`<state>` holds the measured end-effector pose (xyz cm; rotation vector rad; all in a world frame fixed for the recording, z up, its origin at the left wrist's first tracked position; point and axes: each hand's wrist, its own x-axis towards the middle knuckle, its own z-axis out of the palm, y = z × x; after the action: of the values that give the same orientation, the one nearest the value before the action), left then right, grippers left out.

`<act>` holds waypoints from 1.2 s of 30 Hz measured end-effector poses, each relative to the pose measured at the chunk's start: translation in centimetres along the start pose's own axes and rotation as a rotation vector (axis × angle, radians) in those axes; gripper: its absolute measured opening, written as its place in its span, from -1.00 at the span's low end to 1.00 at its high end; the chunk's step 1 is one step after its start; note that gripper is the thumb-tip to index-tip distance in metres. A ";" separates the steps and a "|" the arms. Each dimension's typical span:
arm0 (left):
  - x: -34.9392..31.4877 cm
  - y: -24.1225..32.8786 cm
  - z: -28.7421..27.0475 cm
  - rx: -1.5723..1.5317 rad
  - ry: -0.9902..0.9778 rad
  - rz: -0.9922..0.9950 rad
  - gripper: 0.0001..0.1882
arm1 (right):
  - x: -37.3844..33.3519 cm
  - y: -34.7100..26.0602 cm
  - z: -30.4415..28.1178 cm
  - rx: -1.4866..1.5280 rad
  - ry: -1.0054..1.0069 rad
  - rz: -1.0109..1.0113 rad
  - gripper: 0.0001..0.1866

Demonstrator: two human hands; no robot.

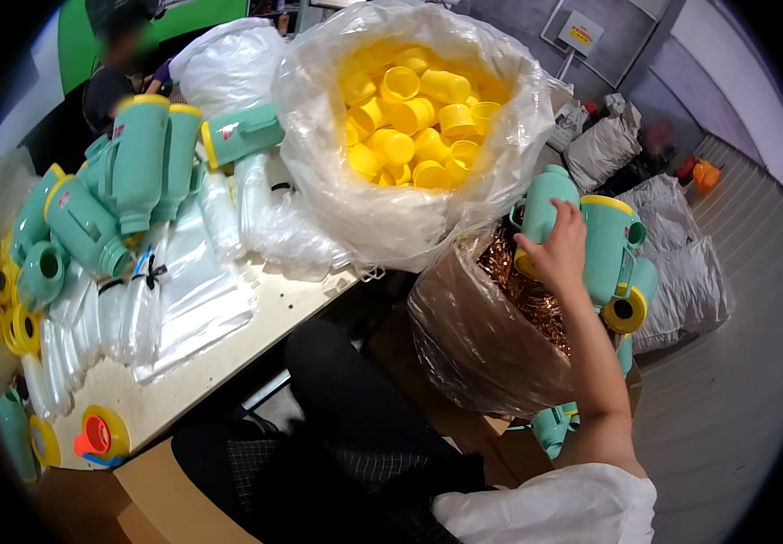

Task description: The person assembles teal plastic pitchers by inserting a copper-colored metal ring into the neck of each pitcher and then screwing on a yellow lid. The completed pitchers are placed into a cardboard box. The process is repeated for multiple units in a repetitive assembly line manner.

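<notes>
My right hand point(558, 249) reaches out at the right, fingers spread and slightly bent, over a green plastic flask shell point(549, 198) with a yellow rim. Its fingers overlap the shell in this view; a firm grip does not show. Right beside it are another green flask shell point(605, 249) with a handle and yellow rim, and one lower point(632, 304) showing its dark round opening. Under the hand, a clear plastic bag point(486, 349) holds shiny copper-coloured shreds point(536, 304). My left hand is not in view.
A large clear bag point(364, 227) of yellow cups point(409, 115) stands ahead. On the table point(219, 363) at left lie several green flask shells point(83, 222), clear plastic bags point(196, 299) and tape rolls point(106, 433). Grey sacks point(681, 272) stand right; a person point(112, 86) sits far left.
</notes>
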<state>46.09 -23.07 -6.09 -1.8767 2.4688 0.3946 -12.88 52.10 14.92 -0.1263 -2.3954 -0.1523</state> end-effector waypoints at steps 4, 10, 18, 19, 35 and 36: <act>3.9 12.4 -0.8 -0.058 0.294 0.236 -0.44 | 3.6 2.9 2.3 -0.109 -0.363 0.552 0.25; -4.0 43.8 1.2 -0.797 -0.177 0.916 -0.58 | 6.3 1.7 -1.6 -0.147 -0.450 0.489 0.23; -23.9 61.2 3.0 -1.335 -1.246 1.129 -0.26 | -3.2 -3.1 -10.5 0.781 -0.135 -0.055 0.30; -23.1 61.9 3.0 -1.495 -1.280 1.086 -0.11 | -5.1 -5.3 -10.8 1.012 -0.344 0.013 0.34; -9.5 43.0 1.4 -1.302 -0.866 0.439 -0.18 | -8.7 -28.8 10.2 1.575 -0.629 0.132 -0.89; -9.8 42.6 1.9 -1.291 -0.783 0.404 -0.22 | -8.1 -30.1 10.3 1.561 -0.588 0.095 -0.89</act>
<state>8.05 -2.82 1.78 -0.8074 1.9769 2.5393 -17.82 23.45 -0.35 0.4983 -2.3241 1.9425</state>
